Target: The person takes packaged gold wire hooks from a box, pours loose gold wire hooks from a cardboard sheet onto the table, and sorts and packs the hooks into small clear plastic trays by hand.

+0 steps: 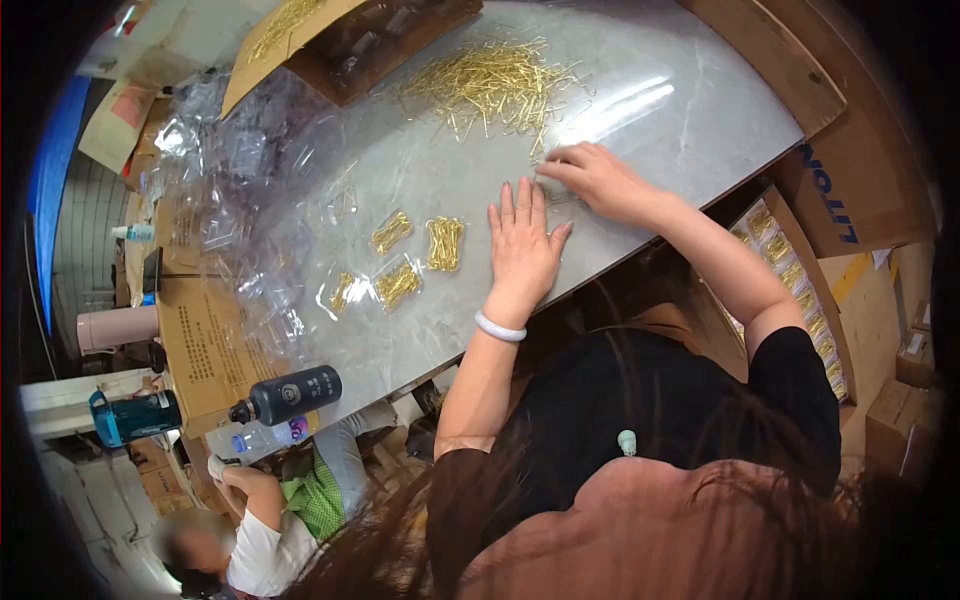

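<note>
My left hand (522,245) lies flat on the grey marbled table (690,70), palm down with its fingers stretched out. Just right of its fingertips, my right hand (605,185) is bent with fingers pressed together low over the tabletop; what they pinch, if anything, is too small to make out. Beyond both hands spreads a loose pile of gold-coloured wire hooks (490,85), with a few trailing toward my right fingers. Left of my left hand, a neat bundle of gold hooks (444,244) lies in clear plastic, beside more small packs (398,285).
Clear plastic packaging (250,160) is heaped at the left. An open cardboard box (370,50) stands at the back. A dark bottle (290,394) lies near the left edge. Another person (270,530) sits beyond it. A box of gold packs (800,280) is at my right.
</note>
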Motion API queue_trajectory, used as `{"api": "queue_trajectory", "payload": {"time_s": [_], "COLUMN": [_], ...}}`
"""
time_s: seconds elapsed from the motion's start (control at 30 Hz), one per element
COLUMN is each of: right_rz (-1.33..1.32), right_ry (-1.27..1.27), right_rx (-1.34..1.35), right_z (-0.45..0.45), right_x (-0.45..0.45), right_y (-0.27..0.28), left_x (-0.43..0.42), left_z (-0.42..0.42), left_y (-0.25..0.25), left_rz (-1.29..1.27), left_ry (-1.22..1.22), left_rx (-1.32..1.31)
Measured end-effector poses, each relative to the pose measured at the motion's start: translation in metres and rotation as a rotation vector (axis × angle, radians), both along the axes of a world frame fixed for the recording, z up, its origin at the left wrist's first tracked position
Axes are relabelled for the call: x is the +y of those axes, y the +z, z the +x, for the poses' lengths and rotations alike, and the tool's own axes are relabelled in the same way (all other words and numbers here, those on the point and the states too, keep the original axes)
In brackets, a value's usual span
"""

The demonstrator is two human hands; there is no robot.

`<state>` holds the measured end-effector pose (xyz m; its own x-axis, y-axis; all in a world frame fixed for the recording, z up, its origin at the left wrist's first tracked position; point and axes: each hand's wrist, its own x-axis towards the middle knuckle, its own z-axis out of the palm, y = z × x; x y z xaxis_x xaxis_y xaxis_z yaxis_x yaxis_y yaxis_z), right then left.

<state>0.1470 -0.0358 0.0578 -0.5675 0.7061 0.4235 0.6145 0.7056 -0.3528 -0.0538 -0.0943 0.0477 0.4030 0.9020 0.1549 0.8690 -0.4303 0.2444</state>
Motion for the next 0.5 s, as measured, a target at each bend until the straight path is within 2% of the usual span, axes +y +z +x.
{"api": "queue_trajectory", "payload": {"time_s": [0.07,0.17,0.27,0.37,0.5], "right_rz": [0.010,-0.050,-0.178,-0.075,-0.041], "right_ry": [-0.090,-0.092,0.070,-0.102,-0.071], "right_rx": [-0.085,-0.095,0.001,0.028,-0.030], "right_z": [-0.006,-0.009,-0.008,0.000,0.016], "right_x": [0.014,0.024,0.019,0.021,0.041], "right_y": [0.009,0.009,0.009,0.005,0.002], "left_x": [-0.001,-0.004,-0.005,0.001,0.008], "left_z": [0.001,-0.001,0.001,0.008,0.004], "left_y": [-0.004,-0.007,-0.004,-0.003,0.000], "left_rz": [0.019,0.022,0.021,0.002,-0.027], "left_ry": [0.015,0.040,0.060,0.082,0.002], "left_rx": [-0.017,-0.060,-0.108,-0.068,-0.085]}}
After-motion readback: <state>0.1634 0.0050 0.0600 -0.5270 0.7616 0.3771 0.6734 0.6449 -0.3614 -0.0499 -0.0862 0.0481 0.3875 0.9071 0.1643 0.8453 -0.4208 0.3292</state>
